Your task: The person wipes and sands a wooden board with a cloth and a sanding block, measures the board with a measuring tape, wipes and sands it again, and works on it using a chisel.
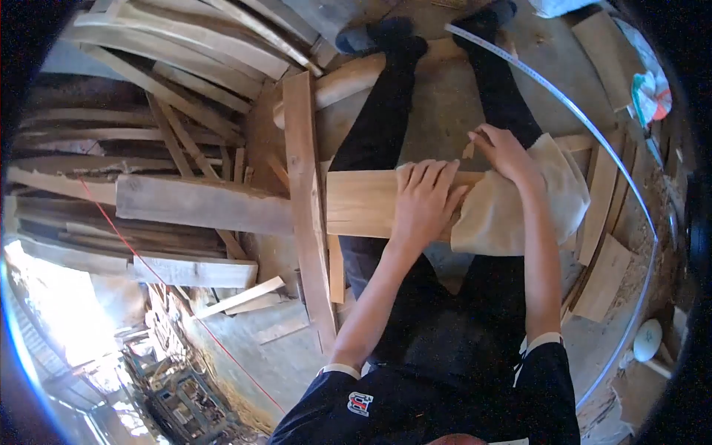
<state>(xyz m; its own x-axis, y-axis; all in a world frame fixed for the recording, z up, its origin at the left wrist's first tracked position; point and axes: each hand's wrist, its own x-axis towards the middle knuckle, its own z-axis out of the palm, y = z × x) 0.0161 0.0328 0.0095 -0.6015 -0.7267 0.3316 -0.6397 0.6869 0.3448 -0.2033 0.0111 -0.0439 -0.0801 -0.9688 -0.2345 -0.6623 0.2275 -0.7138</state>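
A pale wooden board (pixel 362 202) lies across the thighs, its right part covered by a cream cloth (pixel 493 215). My left hand (pixel 426 196) rests flat on the board beside the cloth, fingers stretched out. Over the cloth's upper edge is my right hand (pixel 506 152), its fingers curled together. A small tan sliver (pixel 468 151) shows just below those fingertips; whether they grip it is unclear. What lies under the cloth is hidden.
A long brown plank (pixel 300 170) stands close to the board's left end, across a greyish plank (pixel 200 204). Stacked timber (pixel 185 41) fills the upper left. A white-blue strip (pixel 578 107) curves down the right side. A red string (pixel 170 289) crosses the lower left.
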